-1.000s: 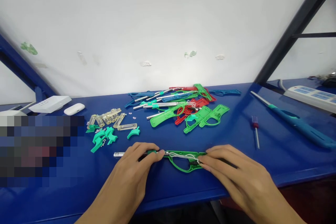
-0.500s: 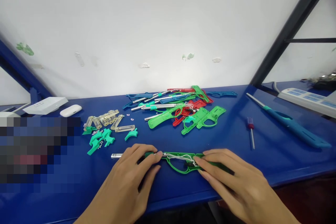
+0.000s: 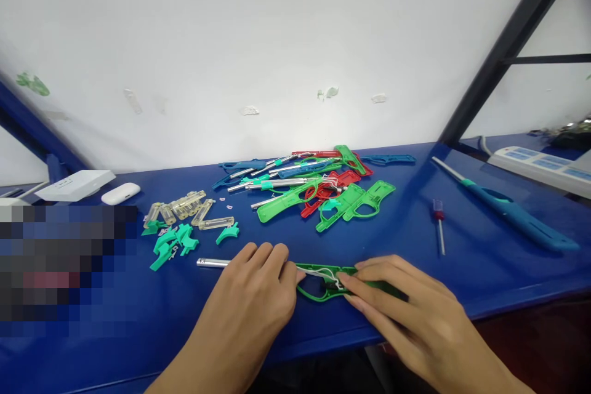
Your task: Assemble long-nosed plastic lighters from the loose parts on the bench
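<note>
An opened green utility lighter [image 3: 316,297] lies along the front of the blue table, its inside facing up. White wires [image 3: 329,273] run through its shell, and a silver metal tube [image 3: 211,263] sticks out on the left. My left hand [image 3: 258,298] is closed over the base of the tube, knuckles up, hiding that part of the lighter. With fingertips pressed together at the wires and the shell's edge, my right hand [image 3: 406,301] grips the handle. The far end of the handle is mostly covered by that hand.
Behind lies a heap of green, red and blue lighter shells [image 3: 289,202] with metal tubes. Clear fuel tanks [image 3: 217,223] and teal triggers [image 3: 185,238] are at the left. A small screwdriver [image 3: 438,221] and a closed blue lighter [image 3: 512,215] rest at the right, near a power strip [image 3: 540,166].
My left hand has turned knuckles-up and curled over the tube's base, moving slightly right. My right hand stays at the handle. The view has shifted slightly.
</note>
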A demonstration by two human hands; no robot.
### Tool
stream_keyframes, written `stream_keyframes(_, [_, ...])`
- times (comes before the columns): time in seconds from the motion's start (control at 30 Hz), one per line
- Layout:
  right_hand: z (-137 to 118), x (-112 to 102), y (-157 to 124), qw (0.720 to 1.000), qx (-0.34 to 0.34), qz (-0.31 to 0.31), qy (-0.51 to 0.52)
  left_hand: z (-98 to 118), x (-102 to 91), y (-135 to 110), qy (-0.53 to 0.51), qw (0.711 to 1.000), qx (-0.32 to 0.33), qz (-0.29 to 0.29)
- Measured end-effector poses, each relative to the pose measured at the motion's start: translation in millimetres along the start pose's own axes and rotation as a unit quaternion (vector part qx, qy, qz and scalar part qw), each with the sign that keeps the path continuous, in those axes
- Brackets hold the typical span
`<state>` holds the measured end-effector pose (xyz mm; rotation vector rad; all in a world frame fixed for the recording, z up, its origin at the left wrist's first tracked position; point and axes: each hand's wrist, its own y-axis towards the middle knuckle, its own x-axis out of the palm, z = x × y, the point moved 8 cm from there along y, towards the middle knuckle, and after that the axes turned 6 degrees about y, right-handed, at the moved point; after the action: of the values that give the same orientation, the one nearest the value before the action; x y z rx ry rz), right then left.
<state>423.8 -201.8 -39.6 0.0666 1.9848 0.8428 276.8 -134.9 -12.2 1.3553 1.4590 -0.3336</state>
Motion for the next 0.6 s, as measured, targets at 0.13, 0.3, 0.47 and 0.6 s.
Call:
stream_keyframes(0.13, [1.3,0.1,0.2,1.0,0.001,0.003,0.006,0.0,-4.8,-0.3,0.023,0.998,-0.019,0.048])
stream_keyframes(0.3, [3.8,0.8,0.9,1.0,0.011,-0.003,0.017,-3.7,-4.5,3.0,0.024,0.998,-0.022,0.056])
stream_keyframes(0.47, [4.3,-0.8,1.8,0.999,0.03,0.01,0.036,-7.9,-7.5,1.9,0.01,0.995,-0.036,0.088])
stream_keyframes(0.6, [13.6,-1.5,11.3,0.983,0.136,0.0,0.12,-5.3,-6.2,2.1,0.023,0.995,-0.034,0.093])
